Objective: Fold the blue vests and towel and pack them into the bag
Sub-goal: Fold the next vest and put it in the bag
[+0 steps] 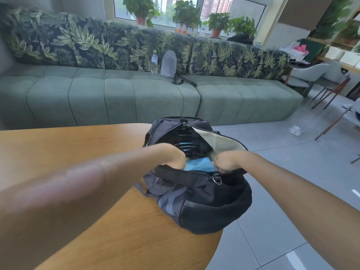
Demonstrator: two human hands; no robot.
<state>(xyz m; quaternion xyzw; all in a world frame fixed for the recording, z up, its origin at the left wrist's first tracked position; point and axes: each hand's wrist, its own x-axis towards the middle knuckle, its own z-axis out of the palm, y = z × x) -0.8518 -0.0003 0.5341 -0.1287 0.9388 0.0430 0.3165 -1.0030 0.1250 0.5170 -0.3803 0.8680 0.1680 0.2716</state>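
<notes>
A dark backpack [196, 199] lies open at the right edge of the wooden table [81, 145]. Folded blue cloth [198, 165] shows inside its main opening. Both of my hands reach down into that opening. My left hand [175, 158] is bent at the wrist, with its fingers hidden inside the bag on the left of the blue cloth. My right hand [226, 160] is curled on the right of the cloth, by the bag's rim. What each hand holds is hidden.
A long green sofa [116, 94] with leaf-print back cushions stands behind the table, bearing a water bottle [154, 61] and a grey pouch [169, 64]. Chairs [315, 76] and grey tiled floor lie to the right. Potted plants line the window sill.
</notes>
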